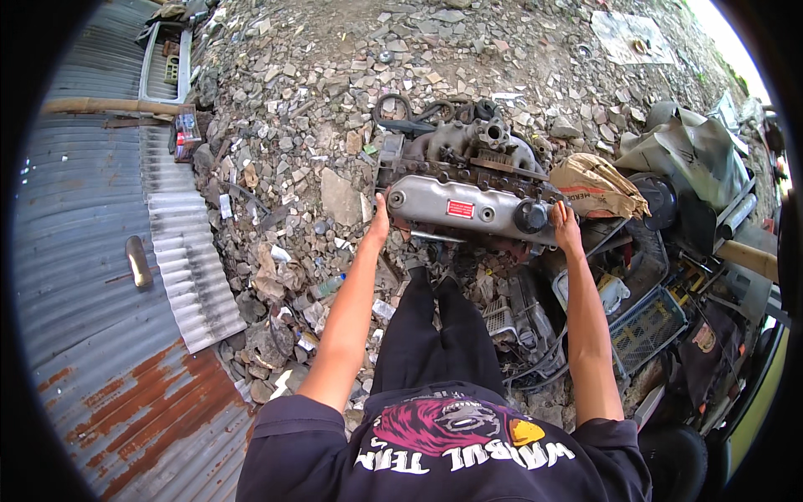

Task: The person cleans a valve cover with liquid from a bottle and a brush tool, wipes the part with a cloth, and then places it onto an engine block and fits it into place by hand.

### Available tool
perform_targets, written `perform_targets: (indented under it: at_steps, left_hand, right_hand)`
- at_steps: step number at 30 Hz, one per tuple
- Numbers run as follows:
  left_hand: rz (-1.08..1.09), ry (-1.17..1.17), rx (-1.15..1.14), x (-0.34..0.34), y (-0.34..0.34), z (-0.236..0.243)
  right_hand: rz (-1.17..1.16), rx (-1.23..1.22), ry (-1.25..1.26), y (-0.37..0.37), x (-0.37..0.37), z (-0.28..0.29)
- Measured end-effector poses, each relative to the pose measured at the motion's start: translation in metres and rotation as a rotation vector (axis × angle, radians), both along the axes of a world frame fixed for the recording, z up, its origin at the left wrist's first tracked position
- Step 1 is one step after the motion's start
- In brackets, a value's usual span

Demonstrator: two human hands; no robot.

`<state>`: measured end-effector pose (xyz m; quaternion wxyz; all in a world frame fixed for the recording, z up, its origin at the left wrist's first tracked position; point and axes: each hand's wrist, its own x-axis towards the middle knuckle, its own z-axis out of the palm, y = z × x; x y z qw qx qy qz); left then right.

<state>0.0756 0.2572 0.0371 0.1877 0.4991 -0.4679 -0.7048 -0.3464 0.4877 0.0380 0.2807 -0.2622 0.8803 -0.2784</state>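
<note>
A grey metal valve cover (427,203) with a red label and a black oil filler cap (529,216) lies lengthwise in front of me, between my hands. My left hand (381,219) grips its left end, fingers partly hidden behind the edge. At the opposite end, my right hand (565,226) is closed on the cover beside the cap. Just beyond it is the engine (493,161), with a rough cast manifold (439,142) and dark, greasy parts along its top. I cannot tell whether the cover touches the engine or is raised off it.
Broken stone and rubble (293,100) surround the engine. A brown paper sack (594,186) sits right of it, near a grey tarp (690,155) and a blue-grey plastic crate (648,330). Corrugated metal sheets (92,234) cover the left side. Black belts (401,113) lie behind the engine.
</note>
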Motion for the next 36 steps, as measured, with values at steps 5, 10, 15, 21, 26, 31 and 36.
perform_targets:
  at_steps: [5, 10, 15, 21, 26, 31, 36]
  left_hand:
    - [-0.092, -0.286, 0.038, 0.01, -0.006, 0.023]
    - [-0.038, -0.26, -0.222, -0.006, 0.014, 0.047]
    - [0.034, 0.015, -0.193, 0.01, 0.033, 0.057]
    - [-0.238, -0.042, -0.247, -0.001, 0.057, 0.071]
    - [-0.422, -0.088, -0.294, -0.03, 0.062, 0.107]
    - [-0.613, -0.233, -0.675, -0.074, 0.064, 0.106]
    - [-0.844, -0.38, -1.023, -0.125, 0.08, 0.08]
  right_hand:
    - [-0.103, -0.059, 0.307, -0.007, 0.051, 0.023]
    - [-0.429, -0.061, 0.101, 0.051, 0.124, 0.039]
    - [-0.579, -0.057, -0.003, 0.091, 0.194, 0.063]
    - [-0.67, -0.121, -0.106, 0.17, 0.197, 0.033]
    - [-0.742, -0.252, -0.303, 0.169, 0.201, 0.051]
    - [-0.783, -0.36, -0.485, 0.139, 0.185, 0.062]
    - [-0.873, -0.391, -0.641, 0.116, 0.149, 0.035]
